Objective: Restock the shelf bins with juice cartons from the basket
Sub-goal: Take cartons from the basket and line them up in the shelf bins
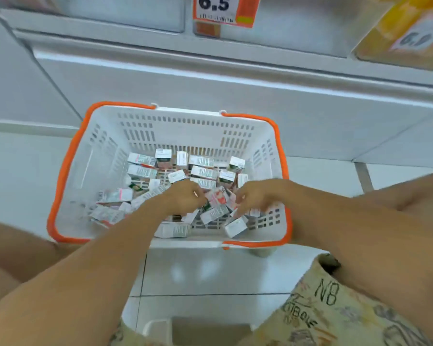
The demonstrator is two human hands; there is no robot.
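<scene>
We look down on a pale tiled floor (210,273), white basket (105,151) with orange handles at centre, juice cartons (203,172) loose inside, our left hand (185,198) and right hand (255,196) down among them with fingers curled, what each grip holds we cannot tell, white shelf base (210,78) at 12 o'clock, orange price tag (225,11) above.

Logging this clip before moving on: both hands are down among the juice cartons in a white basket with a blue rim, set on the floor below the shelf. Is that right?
Not quite. The rim of the basket is orange, not blue, as the head view shows. The rest holds: the left hand and right hand are both down among the juice cartons in the white basket, which sits on the floor below the shelf.
</scene>
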